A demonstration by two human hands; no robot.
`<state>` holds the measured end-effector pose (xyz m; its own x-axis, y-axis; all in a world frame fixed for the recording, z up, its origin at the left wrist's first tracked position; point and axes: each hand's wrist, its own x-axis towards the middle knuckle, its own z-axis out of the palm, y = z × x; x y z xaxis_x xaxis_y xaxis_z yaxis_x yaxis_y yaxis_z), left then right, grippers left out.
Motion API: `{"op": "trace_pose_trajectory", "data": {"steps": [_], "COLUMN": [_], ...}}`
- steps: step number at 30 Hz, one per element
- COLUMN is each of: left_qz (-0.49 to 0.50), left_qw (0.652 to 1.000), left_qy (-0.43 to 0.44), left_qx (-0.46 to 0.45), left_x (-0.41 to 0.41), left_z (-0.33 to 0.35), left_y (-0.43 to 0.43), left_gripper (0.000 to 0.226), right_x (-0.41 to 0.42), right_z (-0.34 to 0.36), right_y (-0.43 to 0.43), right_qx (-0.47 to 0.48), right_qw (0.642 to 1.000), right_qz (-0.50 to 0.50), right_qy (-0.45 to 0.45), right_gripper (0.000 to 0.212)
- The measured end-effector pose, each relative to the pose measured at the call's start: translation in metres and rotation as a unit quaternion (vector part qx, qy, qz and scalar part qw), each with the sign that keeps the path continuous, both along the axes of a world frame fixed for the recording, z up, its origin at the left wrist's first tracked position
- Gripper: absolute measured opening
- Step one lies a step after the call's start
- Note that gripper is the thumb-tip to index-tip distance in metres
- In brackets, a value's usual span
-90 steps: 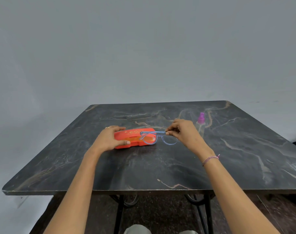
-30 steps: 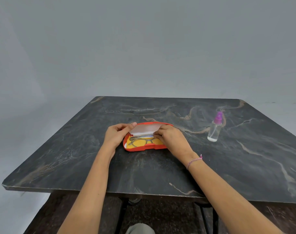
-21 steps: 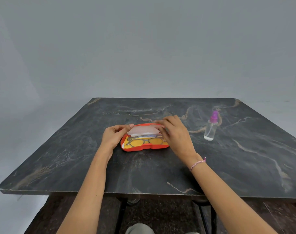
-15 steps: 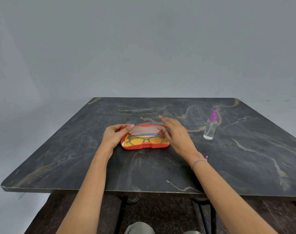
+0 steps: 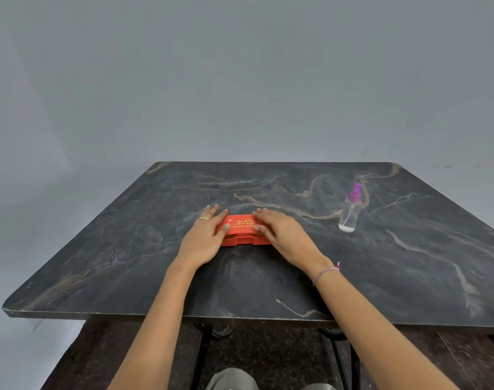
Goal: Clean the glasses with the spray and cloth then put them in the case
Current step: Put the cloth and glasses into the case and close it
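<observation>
Fingers [image 5: 264, 213] spread flat on a closed orange-red hard glasses case [image 5: 241, 235]

Fingers of both hands lie straight and relaxed, gripping nothing. Those of the left hand [image 5: 202, 242] reach over the case's left end, their tips just past its far edge, while the thumb rests on the lid. A thin gold ring [image 5: 203, 218] sits on one of these fingers. The right hand [image 5: 286, 235] covers the right end of the case in the same way, palm down, fingers pointing to the far left and the thumb laid on the lid. Between the two thumbs a strip of lid shows, printed with gold lettering too small to read.

The case lies shut, long side toward the person, near the middle of a dark marble-patterned tabletop with tan veins [image 5: 381, 277]. Its closed lid hides whatever is inside, so the glasses and cloth cannot be seen. A pink-and-white braided thread bracelet [image 5: 326, 273] circles the right wrist.

To the right of the case and a little farther away, well apart from the right hand, a small clear spray bottle with a purple nozzle [image 5: 349, 213] stands upright on the table. Behind the far edge rises a plain grey wall [image 5: 240, 80]. Below the near edge, black metal table legs [image 5: 200, 353] stand on a dark speckled floor.
</observation>
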<state>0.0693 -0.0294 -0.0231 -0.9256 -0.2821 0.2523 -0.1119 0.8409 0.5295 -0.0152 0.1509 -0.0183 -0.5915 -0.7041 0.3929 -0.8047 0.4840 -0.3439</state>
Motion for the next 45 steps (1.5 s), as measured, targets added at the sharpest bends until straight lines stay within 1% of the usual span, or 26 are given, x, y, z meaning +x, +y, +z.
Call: {"op": "trace_pose_trajectory", "data": {"steps": [1,3,7,15,22,26,31,35,39,42,45], "left_qz": [-0.004,-0.001,0.009,0.021,0.029,0.042,0.031,0.008,-0.003,-0.008,-0.024], "left_qw": [0.999,0.995,0.989,0.985,0.981,0.974,0.980,0.994,0.999,0.999,0.998], "left_qy": [-0.019,-0.041,-0.044,-0.065,-0.084,-0.087,-0.079,-0.052,-0.027,-0.034,-0.049], "left_qx": [-0.040,-0.088,-0.139,-0.160,-0.173,-0.206,-0.180,-0.100,-0.034,-0.017,-0.027], "left_x": [0.000,0.000,0.005,0.007,0.004,0.002,0.000,-0.001,-0.001,-0.004,-0.014], "left_z": [-0.002,-0.007,-0.010,-0.011,-0.012,-0.013,-0.014,-0.016,-0.014,-0.012,-0.008], "left_y": [0.002,0.006,0.011,0.014,0.014,0.013,0.011,0.012,0.014,0.018,0.028], "left_gripper": [0.050,0.054,0.058,0.059,0.060,0.060,0.060,0.060,0.060,0.060,0.058], "right_x": [0.000,0.000,-0.001,-0.002,-0.002,-0.001,-0.001,-0.003,-0.002,-0.004,-0.009], "right_z": [-0.001,-0.004,-0.009,-0.015,-0.016,-0.017,-0.018,-0.020,-0.017,-0.015,-0.012], "right_y": [-0.002,-0.003,-0.004,-0.004,-0.005,-0.005,-0.007,-0.009,-0.008,-0.002,0.007], "right_qx": [0.025,0.053,0.092,0.127,0.127,0.140,0.131,0.075,0.019,0.018,0.042], "right_qw": [1.000,0.998,0.996,0.991,0.992,0.989,0.991,0.997,0.997,0.996,0.995], "right_qz": [0.008,0.016,0.014,-0.009,-0.008,-0.027,-0.031,-0.018,-0.002,-0.008,-0.028], "right_qy": [-0.004,-0.003,0.014,0.028,0.019,0.036,0.027,-0.020,-0.077,-0.090,-0.090], "right_gripper": [0.046,0.050,0.054,0.057,0.058,0.060,0.058,0.057,0.056,0.056,0.055]}}
